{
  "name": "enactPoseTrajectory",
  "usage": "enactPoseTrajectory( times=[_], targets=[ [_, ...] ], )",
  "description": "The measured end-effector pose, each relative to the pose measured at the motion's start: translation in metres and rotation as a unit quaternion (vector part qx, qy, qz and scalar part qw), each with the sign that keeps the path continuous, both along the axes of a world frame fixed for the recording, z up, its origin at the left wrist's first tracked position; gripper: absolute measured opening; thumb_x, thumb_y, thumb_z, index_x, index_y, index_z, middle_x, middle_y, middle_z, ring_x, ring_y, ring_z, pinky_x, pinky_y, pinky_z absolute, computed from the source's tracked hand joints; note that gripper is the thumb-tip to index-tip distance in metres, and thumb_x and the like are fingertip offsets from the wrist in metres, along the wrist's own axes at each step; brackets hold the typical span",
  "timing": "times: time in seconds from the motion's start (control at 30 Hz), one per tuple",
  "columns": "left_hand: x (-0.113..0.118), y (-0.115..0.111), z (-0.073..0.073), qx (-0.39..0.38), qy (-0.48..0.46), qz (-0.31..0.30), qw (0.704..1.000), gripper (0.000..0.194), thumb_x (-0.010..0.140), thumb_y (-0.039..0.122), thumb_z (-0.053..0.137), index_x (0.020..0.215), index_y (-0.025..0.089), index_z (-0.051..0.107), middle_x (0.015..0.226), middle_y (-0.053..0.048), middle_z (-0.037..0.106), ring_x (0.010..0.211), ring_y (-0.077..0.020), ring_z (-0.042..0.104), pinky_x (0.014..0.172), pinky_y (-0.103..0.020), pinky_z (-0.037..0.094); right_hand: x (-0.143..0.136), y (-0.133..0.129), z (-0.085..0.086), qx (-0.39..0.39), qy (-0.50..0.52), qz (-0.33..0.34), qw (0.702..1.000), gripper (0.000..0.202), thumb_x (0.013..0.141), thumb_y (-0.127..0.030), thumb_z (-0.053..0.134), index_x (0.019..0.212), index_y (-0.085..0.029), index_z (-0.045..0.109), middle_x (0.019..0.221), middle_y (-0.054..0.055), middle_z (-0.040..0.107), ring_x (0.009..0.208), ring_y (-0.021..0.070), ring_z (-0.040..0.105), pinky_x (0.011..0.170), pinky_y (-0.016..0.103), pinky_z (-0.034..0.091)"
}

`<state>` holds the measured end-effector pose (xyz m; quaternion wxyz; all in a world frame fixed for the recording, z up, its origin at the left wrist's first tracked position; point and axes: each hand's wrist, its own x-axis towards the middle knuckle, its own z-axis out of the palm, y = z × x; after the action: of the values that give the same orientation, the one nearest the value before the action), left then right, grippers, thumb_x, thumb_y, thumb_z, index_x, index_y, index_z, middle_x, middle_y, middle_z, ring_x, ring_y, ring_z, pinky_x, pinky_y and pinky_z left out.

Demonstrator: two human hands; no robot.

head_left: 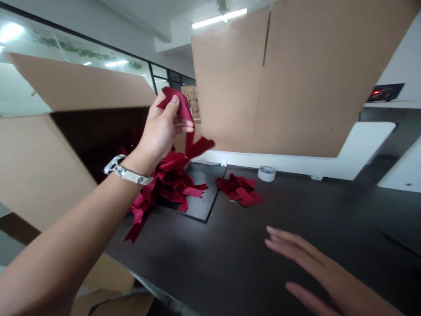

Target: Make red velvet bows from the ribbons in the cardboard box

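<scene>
My left hand [164, 125] is raised, thumb and fingers pinched on a dark red ribbon bow [201, 147] whose tails hang down beside the fingers. Below it lies a heap of red ribbon bows [171, 180], partly on a dark flat panel [202, 204] and partly hidden by my wrist. A smaller pile of red ribbon pieces [240, 189] rests on the dark table to the right of the panel. Low over the table at the right, my right hand [305, 259] has its fingers stretched apart, with nothing in them.
An open cardboard box [29, 153] stands at the left, with red material in its shadowed inside. A roll of tape [266, 174] sits at the back of the dark table [237, 254]. Behind the table rises a large cardboard sheet [296, 79]. More cardboard [115, 272] lies below the table's edge.
</scene>
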<state>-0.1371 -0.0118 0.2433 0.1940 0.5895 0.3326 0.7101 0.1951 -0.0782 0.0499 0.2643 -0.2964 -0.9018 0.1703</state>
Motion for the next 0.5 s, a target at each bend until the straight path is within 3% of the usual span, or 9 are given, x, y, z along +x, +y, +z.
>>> enactPoseTrajectory(
  times=[0.07,0.17,0.23,0.33,0.43,0.5],
  targets=[
    [0.031,-0.008,-0.007,-0.028,-0.017,-0.062,0.998,0.014,0.098,0.013,0.036,0.09,0.015,0.046,0.057,0.006,0.053,0.046,-0.0062,0.059,0.048,-0.017,0.051,-0.028,0.01,0.016,-0.044,0.066,-0.019,0.997,0.061,0.089,-0.037,0.06,0.145,-0.038,0.035,0.148,0.006,0.039,0.131,0.0309,0.044,0.106,0.05,0.044],
    [0.067,-0.018,-0.023,-0.089,-0.048,-0.148,0.984,0.011,0.097,0.015,0.039,0.089,0.017,0.045,0.059,0.005,0.054,0.046,-0.008,0.061,0.047,-0.017,0.053,-0.063,0.027,0.019,-0.12,0.229,-0.061,0.964,0.094,0.076,-0.039,0.074,0.149,-0.026,0.016,0.152,0.015,0.028,0.137,0.0312,0.034,0.112,0.054,0.032],
    [0.082,-0.022,-0.035,-0.12,-0.071,-0.189,0.972,0.011,0.096,0.016,0.042,0.086,0.017,0.046,0.06,0.004,0.055,0.048,-0.0089,0.062,0.048,-0.019,0.054,-0.072,0.038,0.013,-0.177,0.321,-0.06,0.928,0.076,0.08,-0.036,0.068,0.14,-0.022,0.024,0.137,0.018,0.046,0.123,0.0277,0.05,0.106,0.051,0.04],
    [0.085,-0.022,-0.049,-0.132,-0.114,-0.187,0.967,0.013,0.093,0.015,0.046,0.08,0.018,0.047,0.063,0.003,0.053,0.052,-0.0086,0.062,0.052,-0.02,0.053,-0.065,0.043,0.007,-0.22,0.345,-0.062,0.91,0.044,0.083,-0.031,0.062,0.12,-0.021,0.038,0.108,0.011,0.062,0.098,0.0225,0.063,0.092,0.044,0.05],
    [0.07,-0.014,-0.06,-0.131,-0.163,-0.148,0.967,0.019,0.092,0.018,0.042,0.074,0.017,0.049,0.064,0.002,0.051,0.056,-0.0074,0.058,0.052,-0.018,0.047,-0.042,0.029,0.013,-0.179,0.299,-0.07,0.935,0.034,0.082,-0.027,0.065,0.111,-0.022,0.047,0.106,0.007,0.06,0.1,0.0204,0.06,0.092,0.036,0.048],
    [0.056,-0.005,-0.068,-0.154,-0.199,-0.138,0.958,0.031,0.095,0.026,0.033,0.075,0.016,0.054,0.067,0.0,0.053,0.059,-0.0079,0.056,0.052,-0.019,0.045,-0.025,0.015,0.023,-0.21,0.25,-0.025,0.945,0.031,0.085,-0.025,0.064,0.113,-0.024,0.049,0.108,0.005,0.058,0.101,0.018,0.059,0.091,0.03,0.047]
  ],
)
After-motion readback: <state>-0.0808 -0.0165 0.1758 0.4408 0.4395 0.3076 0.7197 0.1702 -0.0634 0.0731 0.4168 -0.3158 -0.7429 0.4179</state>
